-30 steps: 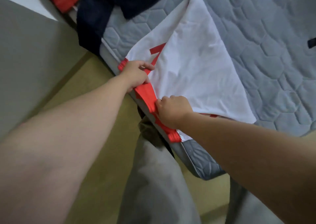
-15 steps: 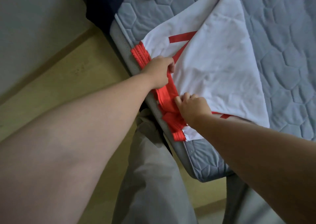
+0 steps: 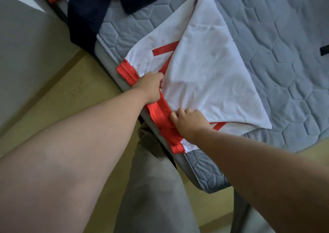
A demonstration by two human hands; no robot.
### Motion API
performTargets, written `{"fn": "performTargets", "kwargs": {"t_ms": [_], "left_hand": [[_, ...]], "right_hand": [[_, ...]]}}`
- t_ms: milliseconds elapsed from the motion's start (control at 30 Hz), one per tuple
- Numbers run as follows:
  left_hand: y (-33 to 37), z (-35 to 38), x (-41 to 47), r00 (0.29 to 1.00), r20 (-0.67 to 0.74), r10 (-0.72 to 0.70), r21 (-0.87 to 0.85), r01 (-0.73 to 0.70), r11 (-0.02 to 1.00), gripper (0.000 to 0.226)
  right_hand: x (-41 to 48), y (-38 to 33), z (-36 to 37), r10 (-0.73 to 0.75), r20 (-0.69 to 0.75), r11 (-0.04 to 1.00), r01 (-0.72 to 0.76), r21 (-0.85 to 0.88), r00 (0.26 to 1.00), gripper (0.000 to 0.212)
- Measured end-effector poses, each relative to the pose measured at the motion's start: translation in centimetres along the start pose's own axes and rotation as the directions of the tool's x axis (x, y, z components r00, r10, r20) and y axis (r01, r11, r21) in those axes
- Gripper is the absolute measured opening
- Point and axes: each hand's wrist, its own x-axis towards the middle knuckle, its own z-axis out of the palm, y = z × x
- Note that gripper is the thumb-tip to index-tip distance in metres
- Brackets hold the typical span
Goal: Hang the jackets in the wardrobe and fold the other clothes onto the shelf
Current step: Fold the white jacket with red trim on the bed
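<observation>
Head view, apparently tilted, looks down close over mattress (image 3: 277, 36).

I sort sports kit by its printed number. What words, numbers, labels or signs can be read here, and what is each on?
Nothing reads whole.
Red strokes on the white garment: possibly part of a "7", half hidden under the fold, so not certain.
Red strip at the garment's lower edge: too little shows to read.
Black tag on the mattress: no lettering visible.
</observation>
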Motion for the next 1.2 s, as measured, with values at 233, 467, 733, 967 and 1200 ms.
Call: {"fn": "performTargets", "kwargs": {"t_ms": [233,467,733,967,1200], "left_hand": [[2.4,-0.5,-0.2,0.983,0.092,-0.157,0.235,0.132,0.963,0.033],[9.8,-2.4,2.5,0.964,-0.182,-0.193,0.493,0.259,0.83,0.056],[16.1,-3.1,6.0,0.947,-0.11,0.301,0.569,-0.189,0.801,0.043],[16.5,0.8,6.6,0.987,0.017,0.161,0.508,-0.147,0.849,0.071],[15.4,-0.7,6.7,0.967,-0.255,-0.024,0.14,0.061,0.988,0.049]], "right_hand": [[0.3,0.9,-0.1,-0.024,0.098,0.993,0.013,0.119,0.995,0.04],[-1.1,6.5,-1.5,0.147,-0.104,0.899,-0.089,0.428,0.984,0.028],[-3.1,17.5,-1.7,0.754,-0.023,0.43,-0.467,0.773,0.656,0.037],[-4.6,22.6,0.8,0.637,0.424,0.185,-0.661,0.727,0.644,0.048],[-3.7,24.6,-1.3,0.589,0.43,0.231,-0.653,0.721,0.684,0.053]]}}
